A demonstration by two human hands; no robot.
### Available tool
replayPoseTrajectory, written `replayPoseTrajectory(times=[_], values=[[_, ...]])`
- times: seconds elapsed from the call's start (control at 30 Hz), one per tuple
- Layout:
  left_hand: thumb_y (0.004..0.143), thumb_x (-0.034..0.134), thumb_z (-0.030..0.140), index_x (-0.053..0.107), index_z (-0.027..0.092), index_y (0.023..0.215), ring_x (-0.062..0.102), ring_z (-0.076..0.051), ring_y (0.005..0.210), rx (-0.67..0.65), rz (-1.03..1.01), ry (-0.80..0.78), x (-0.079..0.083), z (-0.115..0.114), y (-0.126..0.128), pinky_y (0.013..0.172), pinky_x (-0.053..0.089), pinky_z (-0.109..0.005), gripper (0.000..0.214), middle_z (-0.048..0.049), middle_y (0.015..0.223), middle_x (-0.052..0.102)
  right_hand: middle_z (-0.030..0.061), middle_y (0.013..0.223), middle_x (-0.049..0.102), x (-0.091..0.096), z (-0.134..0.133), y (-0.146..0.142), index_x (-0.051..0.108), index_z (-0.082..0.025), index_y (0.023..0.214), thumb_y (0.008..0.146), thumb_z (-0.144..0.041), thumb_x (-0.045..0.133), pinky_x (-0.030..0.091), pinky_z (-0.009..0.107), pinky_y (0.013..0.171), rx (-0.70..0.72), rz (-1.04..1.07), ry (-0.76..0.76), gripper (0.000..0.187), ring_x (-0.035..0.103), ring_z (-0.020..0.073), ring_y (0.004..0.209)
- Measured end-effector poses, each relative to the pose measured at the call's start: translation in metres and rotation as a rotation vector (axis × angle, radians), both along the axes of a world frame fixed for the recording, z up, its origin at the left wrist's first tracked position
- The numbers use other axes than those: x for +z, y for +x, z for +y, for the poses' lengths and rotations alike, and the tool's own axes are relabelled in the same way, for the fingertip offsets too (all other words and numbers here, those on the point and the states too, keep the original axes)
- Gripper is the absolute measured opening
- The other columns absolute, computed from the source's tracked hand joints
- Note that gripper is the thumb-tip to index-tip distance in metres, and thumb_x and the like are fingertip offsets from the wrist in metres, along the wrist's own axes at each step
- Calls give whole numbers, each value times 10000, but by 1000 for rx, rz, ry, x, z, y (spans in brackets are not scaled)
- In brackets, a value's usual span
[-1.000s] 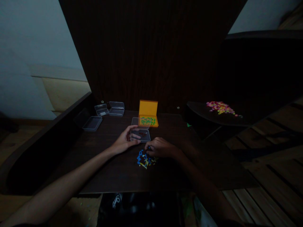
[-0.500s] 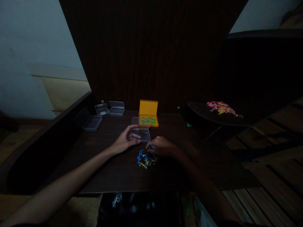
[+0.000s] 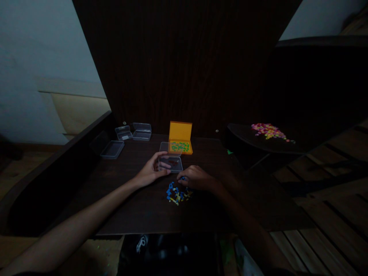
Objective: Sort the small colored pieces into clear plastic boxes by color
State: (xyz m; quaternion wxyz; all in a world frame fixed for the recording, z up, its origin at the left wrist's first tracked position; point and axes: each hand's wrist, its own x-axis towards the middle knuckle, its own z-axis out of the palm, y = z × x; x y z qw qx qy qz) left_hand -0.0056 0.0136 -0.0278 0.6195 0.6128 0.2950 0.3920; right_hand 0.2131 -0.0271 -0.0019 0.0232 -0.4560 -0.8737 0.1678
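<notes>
My left hand [image 3: 153, 168] grips the left side of a clear plastic box [image 3: 178, 167] with its lid up; a few small brown-red pieces [image 3: 173, 163] lie inside. Right of the box, my right hand [image 3: 195, 177] is closed, its fingertips pinched at the upper edge of a pile of small blue and yellow building bricks [image 3: 176, 194]. Some blue shows by those fingertips, but what exactly they hold is hidden. Directly behind the clear box stands an open orange box [image 3: 180, 132] with small green pieces [image 3: 180, 147] in it.
Three other open clear boxes, one of them [image 3: 112, 150] nearest the raised left edge, sit at the back left. Pink and yellow small pieces [image 3: 268, 131] are heaped on a dark shelf at right. A green scrap [image 3: 229, 152] lies near that shelf. A tall dark panel closes the back.
Almost nothing differs. My left hand keeps its hold on the clear box, and my right fingertips have shifted very slightly at the brick pile.
</notes>
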Motion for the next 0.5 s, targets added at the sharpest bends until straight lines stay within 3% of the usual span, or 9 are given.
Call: replayPoseTrajectory(times=[0.5], values=[[656,768,171,431,220,1216,636,-126,865,-3,0,18,-3,1,0,799,529,-310,655,-94,1230,512,11,872,730,2,-1,-1,713,-232,1020,857,-222,563,397,214,679,70,88,-23,222,637,128,740]])
